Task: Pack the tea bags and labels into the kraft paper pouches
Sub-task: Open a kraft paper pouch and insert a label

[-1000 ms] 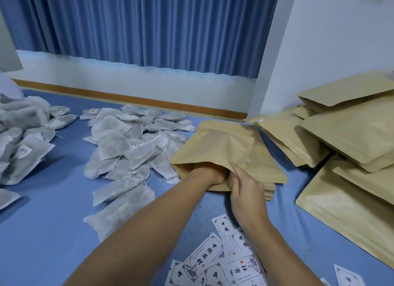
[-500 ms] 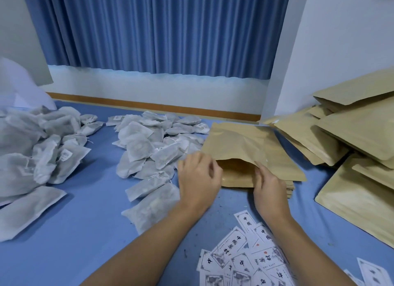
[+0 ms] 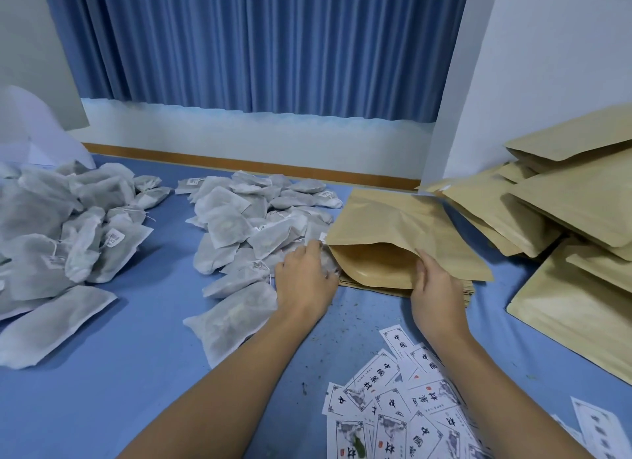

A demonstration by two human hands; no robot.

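Observation:
An open kraft pouch (image 3: 393, 219) lies on top of a flat stack of pouches (image 3: 469, 289), its mouth facing me. My right hand (image 3: 436, 287) holds the pouch's lower lip, with the thumb up inside the mouth. Just left of the mouth, my left hand (image 3: 304, 284) lies on the near edge of the middle tea bag pile (image 3: 239, 226), fingers curled over a white tea bag (image 3: 326, 265). Printed labels (image 3: 393, 407) are fanned out in front of me, under my right forearm.
A second heap of tea bags (image 3: 51, 226) lies at the left. Kraft pouches (image 3: 564, 202) are piled high at the right against the wall. The blue table top (image 3: 102, 390) carries everything, and a blue curtain hangs behind it.
My left hand came out of the pouch and moved left onto the tea bag pile. My right hand stayed at the pouch mouth. The view has shifted left.

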